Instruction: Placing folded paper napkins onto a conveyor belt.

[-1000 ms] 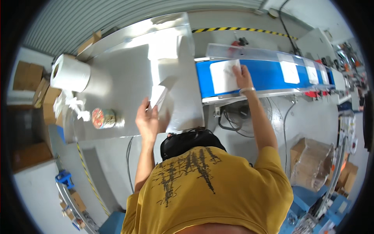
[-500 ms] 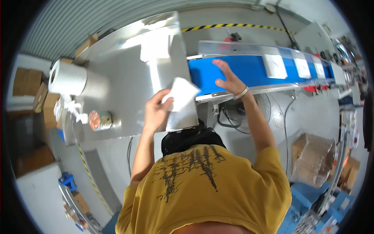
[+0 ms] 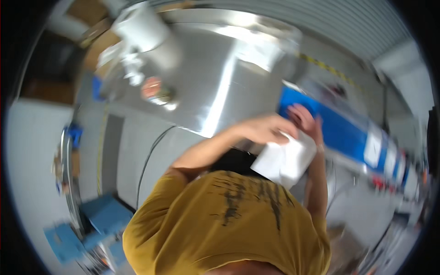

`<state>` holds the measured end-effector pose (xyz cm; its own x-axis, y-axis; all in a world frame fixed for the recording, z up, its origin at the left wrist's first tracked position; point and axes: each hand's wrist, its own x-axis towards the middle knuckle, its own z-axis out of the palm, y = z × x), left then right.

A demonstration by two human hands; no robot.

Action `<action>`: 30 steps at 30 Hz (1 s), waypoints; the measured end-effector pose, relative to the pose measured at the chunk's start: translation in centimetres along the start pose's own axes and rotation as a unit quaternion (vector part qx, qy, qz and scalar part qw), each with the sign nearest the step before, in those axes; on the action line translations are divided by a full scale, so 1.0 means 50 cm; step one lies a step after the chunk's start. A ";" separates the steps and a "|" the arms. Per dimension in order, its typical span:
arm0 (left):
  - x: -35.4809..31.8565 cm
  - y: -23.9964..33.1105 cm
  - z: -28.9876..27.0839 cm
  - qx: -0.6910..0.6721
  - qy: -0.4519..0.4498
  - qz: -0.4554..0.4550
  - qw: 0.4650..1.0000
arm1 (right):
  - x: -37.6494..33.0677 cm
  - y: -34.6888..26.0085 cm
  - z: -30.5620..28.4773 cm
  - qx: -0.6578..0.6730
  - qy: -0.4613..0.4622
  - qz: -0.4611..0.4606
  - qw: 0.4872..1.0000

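Note:
My left hand [image 3: 271,129] is closed on the edge of a flat white sheet or pouch [image 3: 288,158]; its exact kind cannot be told. The white piece hangs tilted in front of my chest, one corner folded. Just beyond it, my right hand [image 3: 304,120] is over the near end of a blue conveyor belt [image 3: 341,134], blurred, thumb and fingers apart. Nothing shows in it, and its wrist is partly behind the white piece. Several similar white pieces [image 3: 373,150] lie spaced along the belt to the right.
A shiny metal table [image 3: 197,78] adjoins the belt on the left. On it are a big white roll [image 3: 142,28], crumpled white material [image 3: 132,66], a jar with a reddish lid [image 3: 155,90] and white sheets [image 3: 259,52] near the far edge. A cable [image 3: 151,158] hangs down to the floor.
The view has turned, so table and belt appear swung clockwise. My left hand has brought the white piece rightward and nearer my chest, close to my right hand, which has drawn nearer.

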<state>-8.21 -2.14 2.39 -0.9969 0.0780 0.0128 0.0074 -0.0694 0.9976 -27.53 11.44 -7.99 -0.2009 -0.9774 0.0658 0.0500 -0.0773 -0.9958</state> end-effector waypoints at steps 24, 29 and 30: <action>0.168 -0.021 -0.003 0.096 0.057 -0.168 0.979 | -0.172 -0.061 -0.029 0.051 0.137 0.152 0.978; 0.124 0.046 0.080 0.096 0.116 0.059 0.987 | -0.215 -0.136 -0.024 -0.156 0.207 -0.125 0.958; 0.117 0.029 0.078 0.077 0.098 0.144 0.982 | -0.226 -0.147 -0.018 -0.127 0.213 -0.130 0.960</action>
<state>-13.72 2.10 4.19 -0.9478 -0.1172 0.2965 0.2871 0.0912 0.9536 -26.53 23.23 -1.49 -0.5591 -0.7584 0.3349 -0.2850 -0.2036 -0.9367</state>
